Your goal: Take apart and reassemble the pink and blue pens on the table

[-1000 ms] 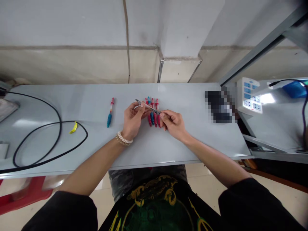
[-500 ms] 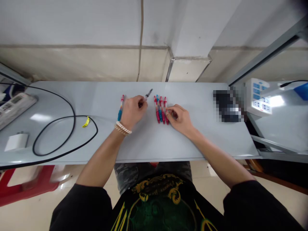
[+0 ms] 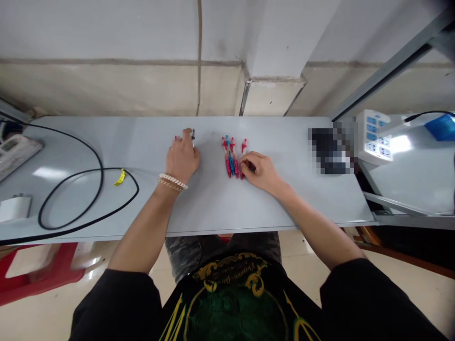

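My left hand point(image 3: 183, 158) is closed on a dark-tipped pen point(image 3: 193, 135) at the left-centre of the table. A red pen tip point(image 3: 175, 139) peeks out beyond its knuckles; the rest of that pen is hidden under the hand. Several pens lie side by side in the middle, with red pens on either side of a blue pen point(image 3: 231, 161). Just right of them, my right hand point(image 3: 258, 169) pinches the lower part of a red pen point(image 3: 243, 146), which lies slightly apart from the group.
A black cable point(image 3: 101, 180) with a yellow tag point(image 3: 120, 177) loops over the left of the grey table point(image 3: 206, 213). Beyond it are a white adapter point(image 3: 14, 208) and a power strip point(image 3: 17, 152). At the right are a blurred dark object point(image 3: 329, 150) and a white socket block point(image 3: 374, 137).
My left hand has moved left with the dark-tipped pen, down over the separate pen there. The rightmost red pen now lies a little apart from the others, and the whole view has shifted slightly.
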### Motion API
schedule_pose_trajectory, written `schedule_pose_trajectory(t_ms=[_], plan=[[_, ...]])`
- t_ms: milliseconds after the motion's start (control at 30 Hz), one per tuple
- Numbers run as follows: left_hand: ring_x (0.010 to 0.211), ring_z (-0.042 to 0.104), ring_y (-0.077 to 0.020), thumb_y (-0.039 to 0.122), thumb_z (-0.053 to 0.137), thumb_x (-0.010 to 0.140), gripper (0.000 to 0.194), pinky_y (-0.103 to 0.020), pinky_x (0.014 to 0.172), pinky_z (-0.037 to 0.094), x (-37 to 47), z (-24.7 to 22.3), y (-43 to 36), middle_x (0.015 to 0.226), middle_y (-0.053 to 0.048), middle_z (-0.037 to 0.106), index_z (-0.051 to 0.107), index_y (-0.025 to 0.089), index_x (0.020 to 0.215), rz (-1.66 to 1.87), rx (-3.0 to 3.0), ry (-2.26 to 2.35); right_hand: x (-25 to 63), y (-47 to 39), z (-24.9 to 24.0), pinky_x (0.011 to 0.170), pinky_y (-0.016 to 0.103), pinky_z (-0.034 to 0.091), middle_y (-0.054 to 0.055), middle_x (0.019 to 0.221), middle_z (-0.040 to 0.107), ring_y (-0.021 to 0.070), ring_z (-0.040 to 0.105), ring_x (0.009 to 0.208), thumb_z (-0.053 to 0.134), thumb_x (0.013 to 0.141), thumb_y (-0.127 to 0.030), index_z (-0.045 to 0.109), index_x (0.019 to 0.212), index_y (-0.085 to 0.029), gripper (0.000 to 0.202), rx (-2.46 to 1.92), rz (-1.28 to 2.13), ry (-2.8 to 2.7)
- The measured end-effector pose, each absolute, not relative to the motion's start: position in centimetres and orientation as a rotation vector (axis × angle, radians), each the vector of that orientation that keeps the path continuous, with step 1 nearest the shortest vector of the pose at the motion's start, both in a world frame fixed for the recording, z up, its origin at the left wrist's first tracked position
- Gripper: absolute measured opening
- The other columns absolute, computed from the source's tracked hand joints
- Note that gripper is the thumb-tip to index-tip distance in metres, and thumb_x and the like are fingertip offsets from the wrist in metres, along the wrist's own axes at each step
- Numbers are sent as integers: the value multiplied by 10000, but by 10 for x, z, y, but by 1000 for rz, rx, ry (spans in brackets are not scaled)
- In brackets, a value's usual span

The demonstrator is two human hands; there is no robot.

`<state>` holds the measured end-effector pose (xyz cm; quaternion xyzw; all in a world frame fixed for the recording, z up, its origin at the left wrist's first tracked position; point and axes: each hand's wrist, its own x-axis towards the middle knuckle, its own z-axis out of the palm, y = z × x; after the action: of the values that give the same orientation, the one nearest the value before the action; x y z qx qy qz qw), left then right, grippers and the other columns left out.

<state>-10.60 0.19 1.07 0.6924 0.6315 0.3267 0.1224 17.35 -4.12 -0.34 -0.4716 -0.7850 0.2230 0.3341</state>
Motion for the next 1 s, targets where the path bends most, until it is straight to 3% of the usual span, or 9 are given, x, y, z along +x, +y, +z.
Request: schedule_pose_trajectory(t_ms=[133, 267, 367, 467, 533, 633, 767, 900, 1000], plan=[[667, 650, -224, 186, 668, 783, 664, -433, 802, 594, -99, 23, 4, 804, -17, 665, 586, 227, 1441, 1198, 1540, 1463, 174, -41, -4, 775, 360, 502, 70, 902, 706, 204, 626, 804, 603, 982, -235, 682, 907, -213, 111, -1254, 560, -2084], [440, 378, -98, 239, 720, 748, 486, -259, 435, 249, -93, 43, 4, 685, 54, 580, 611, 326, 1214, 1307, 1001, 1189, 174, -41, -5, 793, 366, 494, 79, 913, 696, 214, 616, 826, 585, 1007, -230, 696, 953, -201, 128, -1259, 530, -2141], [412, 219, -81, 530, 795, 799, 342, -263, 396, 146, -96, 53, 4, 537, 79, 340, 576, 295, 915, 1312, 863, 1082, 174, -42, -4, 811, 370, 494, 81, 915, 687, 219, 612, 836, 578, 1023, -232, 703, 977, -198, 138, -1282, 526, -2166], [402, 187, -91, 869, 686, 813, 668, -301, 390, 184, -104, 56, 5, 497, 78, 153, 401, 280, 680, 1261, 916, 1010, 174, -43, -2, 826, 376, 496, 83, 917, 687, 227, 614, 849, 572, 1025, -222, 704, 985, -197, 140, -1300, 525, -2177], [401, 255, -116, 961, 596, 823, 754, -322, 409, 221, -110, 56, 3, 474, 62, 116, 334, 281, 631, 1237, 984, 990, 174, -44, -1, 828, 379, 493, 85, 920, 689, 228, 610, 853, 561, 1031, -221, 700, 985, -198, 147, -1297, 519, -2188], [439, 339, -159, 964, 620, 803, 768, -347, 439, 238, -114, 57, -2, 445, 40, 98, 310, 288, 610, 1264, 1030, 955, 174, -44, -1, 836, 385, 495, 91, 930, 696, 233, 607, 870, 551, 1040, -232, 693, 992, -200, 153, -1285, 514, -2200], [457, 238, -129, 873, 680, 775, 773, -346, 455, 243, -116, 61, -6, 482, 36, 76, 238, 264, 599, 1311, 1017, 840, 175, -43, -2, 865, 399, 504, 101, 939, 706, 246, 618, 898, 535, 1050, -240, 692, 1010, -196, 168, -1269, 505, -2222], [527, 396, -177, 942, 552, 818, 739, -358, 490, 300, -120, 61, -5, 491, 15, 100, 296, 272, 644, 1293, 1070, 953, 176, -43, -3, 875, 401, 506, 108, 957, 711, 251, 628, 911, 534, 1047, -243, 697, 1021, -193, 173, -1271, 505, -2228], [543, 395, -178, 974, 476, 846, 749, -347, 501, 267, -123, 58, -4, 521, 10, 78, 294, 269, 669, 1305, 1109, 965, 176, -43, -3, 851, 388, 494, 102, 959, 709, 242, 618, 895, 541, 1044, -247, 699, 1016, -199, 167, -1279, 510, -2217]])
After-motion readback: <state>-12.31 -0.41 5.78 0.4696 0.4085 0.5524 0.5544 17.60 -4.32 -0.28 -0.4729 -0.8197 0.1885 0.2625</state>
